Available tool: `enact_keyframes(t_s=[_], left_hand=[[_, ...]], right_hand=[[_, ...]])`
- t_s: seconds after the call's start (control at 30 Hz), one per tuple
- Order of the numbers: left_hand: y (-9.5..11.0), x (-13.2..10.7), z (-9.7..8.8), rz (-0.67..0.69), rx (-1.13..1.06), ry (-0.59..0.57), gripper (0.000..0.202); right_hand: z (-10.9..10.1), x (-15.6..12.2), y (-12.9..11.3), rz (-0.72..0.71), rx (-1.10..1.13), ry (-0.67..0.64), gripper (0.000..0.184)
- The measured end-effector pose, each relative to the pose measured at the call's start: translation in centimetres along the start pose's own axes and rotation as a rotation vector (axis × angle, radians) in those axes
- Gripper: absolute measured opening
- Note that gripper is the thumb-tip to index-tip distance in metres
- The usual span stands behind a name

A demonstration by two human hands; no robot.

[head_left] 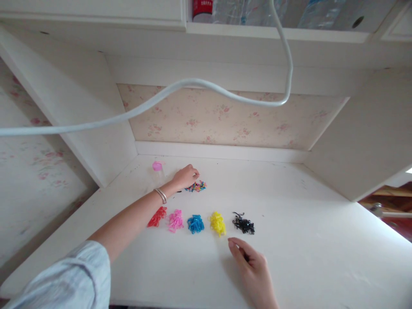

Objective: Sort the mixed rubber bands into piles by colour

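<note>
My left hand (186, 177) reaches over the far side of the desk, its fingers curled together at a small mixed-colour pile of rubber bands (198, 187). Anything between those fingertips is too small to make out. Closer to me, my right hand (252, 268) has thumb and forefinger pressed together; a dark spot shows inside the curled fingers, but I cannot tell what it is. Small elastic bands lie in a row of separate heaps: red (157, 217), pink (175, 221), blue (196, 224), yellow (218, 223) and black (244, 225). The right fingertips are just below the yellow and black heaps.
A clear container with a pink lid (157, 166) stands beyond my left wrist. White side panels border the desk (305, 249). A white cable (193, 82) hangs across the upper view, and a shelf above holds plastic bottles (228, 10).
</note>
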State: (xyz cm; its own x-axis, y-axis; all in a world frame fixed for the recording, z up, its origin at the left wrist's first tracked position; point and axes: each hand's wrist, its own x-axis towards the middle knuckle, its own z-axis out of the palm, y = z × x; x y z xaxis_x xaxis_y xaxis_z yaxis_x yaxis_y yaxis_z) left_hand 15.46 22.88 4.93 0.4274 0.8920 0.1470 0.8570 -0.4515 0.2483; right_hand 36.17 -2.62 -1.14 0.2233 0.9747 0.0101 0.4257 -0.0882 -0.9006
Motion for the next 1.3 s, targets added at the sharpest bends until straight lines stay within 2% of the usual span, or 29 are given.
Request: enact_keyframes(t_s=[0.13,0.3,0.43,0.53,0.63,0.8,0.97,1.13,1.3], left_hand=[[0.2,-2.8,-1.5,0.039,-0.052,0.076,0.026],[-0.1,-8.7,-3.1,0.076,-0.091,0.117,0.027],[-0.9,-13.4,-3.1,0.052,-0.103,0.124,0.027],[-1.4,-15.7,-2.7,0.043,-0.074,0.076,0.027],[-1.5,-16.6,-2.5,0.063,0.007,-0.001,0.027],[-1.2,-15.9,-2.6,0.074,0.099,-0.097,0.029],[-2.0,-16.1,-3.6,0.030,0.085,-0.092,0.029],[-2.8,-19.0,-4.3,-0.080,0.062,-0.015,0.032],[-2.2,-23.2,-2.8,-0.174,-0.130,0.046,0.028]], right_hand=[[0.1,0.1,0.1,-0.014,-0.019,-0.012,0.044],[0.2,0.2,-0.2,-0.011,-0.039,-0.018,0.042],[0.3,0.2,-0.2,0.012,-0.052,0.001,0.042],[0.5,0.2,-0.3,0.027,-0.058,0.000,0.042],[0.6,0.3,-0.5,0.027,-0.066,0.001,0.041],[0.8,0.3,-0.6,0.025,-0.074,0.021,0.039],[0.8,0.2,-0.6,0.024,-0.084,0.031,0.039],[0.8,0.3,-0.7,0.021,-0.095,0.036,0.040],[1.0,0.2,-0.7,0.041,-0.125,0.019,0.041]])
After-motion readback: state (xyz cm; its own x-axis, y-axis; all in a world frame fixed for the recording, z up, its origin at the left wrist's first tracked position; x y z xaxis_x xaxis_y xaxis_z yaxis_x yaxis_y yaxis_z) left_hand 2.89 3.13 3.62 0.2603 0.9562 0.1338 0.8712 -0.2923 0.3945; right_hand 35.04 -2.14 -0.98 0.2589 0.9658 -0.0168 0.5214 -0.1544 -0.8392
